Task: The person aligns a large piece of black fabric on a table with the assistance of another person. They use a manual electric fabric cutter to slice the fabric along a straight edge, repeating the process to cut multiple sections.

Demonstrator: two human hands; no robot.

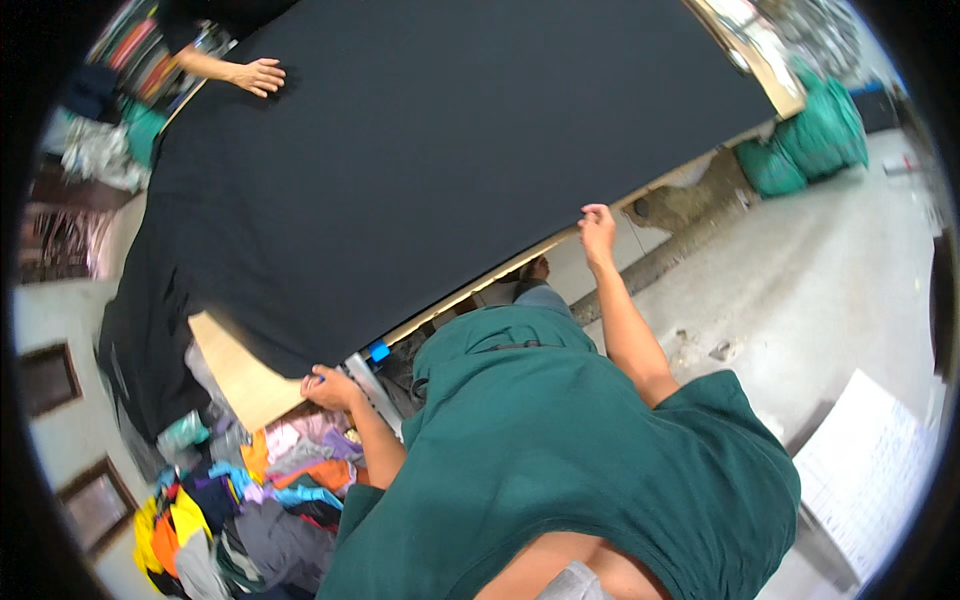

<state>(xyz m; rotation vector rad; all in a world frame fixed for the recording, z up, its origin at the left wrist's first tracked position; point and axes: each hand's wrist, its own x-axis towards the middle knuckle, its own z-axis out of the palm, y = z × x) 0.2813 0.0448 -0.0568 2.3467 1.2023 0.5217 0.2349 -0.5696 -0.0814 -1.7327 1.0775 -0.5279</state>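
A wide black cloth (pixel 430 170) covers a long pale wooden table and drapes in folds over its left end. My left hand (pixel 333 388) is closed at the cloth's near left edge, beside the bare table corner (pixel 245 375). Further right along the near edge, my right hand (pixel 597 234) pinches the cloth's border. A co-worker's hand (pixel 260 77) lies flat on the cloth near the far left edge.
Colourful fabric scraps (pixel 270 500) are heaped on the floor at the lower left. Green sacks (pixel 808 140) stand by the table's right end. A handwritten sheet (pixel 865 465) lies at the lower right. A blue clip (pixel 378 351) sits on the near table edge.
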